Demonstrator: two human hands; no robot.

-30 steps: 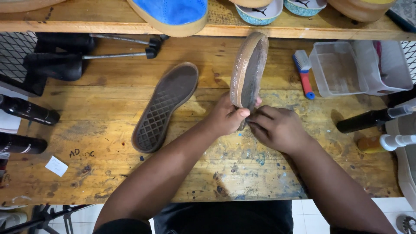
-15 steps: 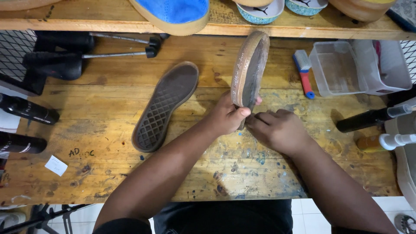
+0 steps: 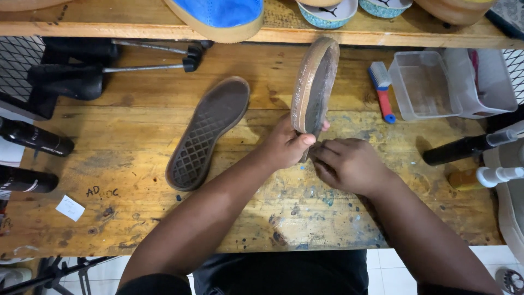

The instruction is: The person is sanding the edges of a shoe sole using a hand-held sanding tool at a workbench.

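A worn brown shoe sole (image 3: 315, 82) stands on edge above the wooden workbench (image 3: 136, 218), its lower end gripped by my left hand (image 3: 286, 145). My right hand (image 3: 349, 164) is closed right beside it, fingertips pinching at the sole's bottom edge. What the fingers hold there is hidden. A second dark sole (image 3: 210, 131) with a diamond tread lies flat on the bench to the left, apart from both hands.
A blue and red brush (image 3: 381, 90) and clear plastic tubs (image 3: 423, 84) sit at the back right. Black bottles (image 3: 35, 139) lie at the left, spray bottles (image 3: 480, 145) at the right. Metal shoe lasts (image 3: 109, 68) and a shelf with shoes (image 3: 218, 16) are behind.
The upright sole has tilted slightly and my right hand's fingers have shifted a little at its lower edge. Nothing else has moved.
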